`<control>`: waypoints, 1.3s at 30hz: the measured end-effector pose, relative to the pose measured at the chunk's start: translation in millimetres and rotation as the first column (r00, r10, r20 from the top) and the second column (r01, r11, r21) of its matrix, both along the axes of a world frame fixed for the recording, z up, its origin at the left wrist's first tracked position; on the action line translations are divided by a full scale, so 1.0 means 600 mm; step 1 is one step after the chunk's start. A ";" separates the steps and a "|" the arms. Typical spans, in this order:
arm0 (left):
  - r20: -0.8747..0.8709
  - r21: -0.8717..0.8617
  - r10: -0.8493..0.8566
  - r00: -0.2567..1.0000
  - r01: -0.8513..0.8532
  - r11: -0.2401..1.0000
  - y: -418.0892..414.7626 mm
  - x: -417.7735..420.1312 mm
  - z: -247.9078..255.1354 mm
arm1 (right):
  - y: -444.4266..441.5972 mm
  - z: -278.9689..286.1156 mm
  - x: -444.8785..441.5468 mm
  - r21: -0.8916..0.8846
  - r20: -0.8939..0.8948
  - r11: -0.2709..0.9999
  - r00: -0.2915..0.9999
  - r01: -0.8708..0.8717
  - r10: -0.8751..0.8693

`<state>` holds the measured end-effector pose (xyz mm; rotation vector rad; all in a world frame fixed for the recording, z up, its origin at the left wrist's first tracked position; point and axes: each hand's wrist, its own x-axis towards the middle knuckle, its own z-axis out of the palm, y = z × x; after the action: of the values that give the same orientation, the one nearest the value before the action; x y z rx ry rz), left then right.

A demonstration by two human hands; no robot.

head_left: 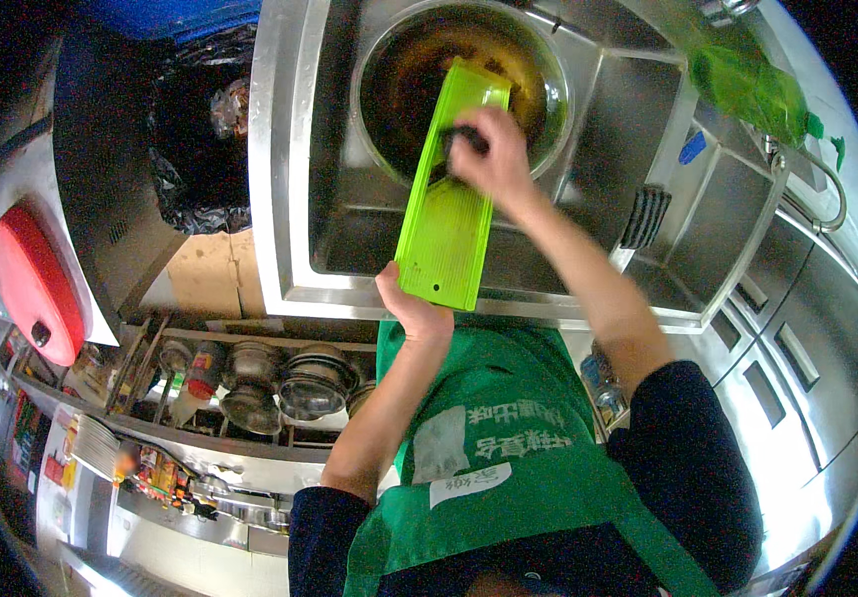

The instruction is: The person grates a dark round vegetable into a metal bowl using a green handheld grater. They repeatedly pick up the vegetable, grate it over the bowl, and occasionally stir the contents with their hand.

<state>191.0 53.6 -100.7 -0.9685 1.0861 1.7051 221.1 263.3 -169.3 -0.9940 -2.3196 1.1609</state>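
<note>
A lime-green ridged plastic board [451,231], shaped like a mandoline slicer, slants over a steel sink basin [369,257]. Its near end is gripped by my left hand [418,310] at the sink's front edge. The far end reaches over a large round bowl [548,97] with a see-through rim and brownish contents. My right hand [496,153], blurred, presses a small dark object [470,140] against the middle of the board. The fingers cover much of that object, so its kind cannot be told.
A striped dark scouring pad [645,216] lies on the sink divider. Beyond it are a green plastic bottle [746,89] and a curved tap [836,194]. Left of the sink stands a black-bagged bin [197,164]. Steel bowls [317,384] sit on a lower shelf, near a red lid [37,283].
</note>
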 end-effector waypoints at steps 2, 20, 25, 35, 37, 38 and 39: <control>-0.013 -0.028 0.006 1.000 -0.006 1.000 0.000 0.000 0.003 | 0.088 -0.080 -0.023 -0.011 0.042 0.993 0.992 0.120 -0.120; -0.007 -0.093 0.006 1.000 -0.007 0.996 0.023 -0.005 0.014 | 0.139 -0.110 -0.019 0.005 0.214 0.988 0.965 0.152 -0.150; -0.013 -0.003 0.020 1.000 -0.020 1.000 0.025 -0.010 -0.004 | 0.007 0.045 0.025 -0.074 -0.049 0.997 0.998 -0.036 0.032; 0.035 -0.069 -0.011 0.999 0.014 0.998 0.008 -0.009 0.009 | 0.131 -0.079 -0.023 -0.106 0.211 0.978 0.966 0.177 -0.152; 0.031 -0.055 -0.007 0.999 0.009 0.998 0.009 -0.011 0.003 | 0.124 -0.084 -0.006 -0.074 0.118 0.986 0.983 0.151 -0.142; 0.019 -0.029 -0.004 1.000 0.004 1.000 0.009 -0.011 0.002 | 0.105 -0.064 0.003 -0.051 0.068 0.990 0.989 0.133 -0.129; 0.002 0.002 0.007 1.000 -0.007 1.000 0.010 -0.011 0.001 | 0.083 -0.031 0.007 -0.031 0.018 0.992 0.992 0.125 -0.124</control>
<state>184.2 59.7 -100.3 -0.9737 1.0811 1.7097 225.5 312.8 -187.8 -1.1463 -2.2228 1.1473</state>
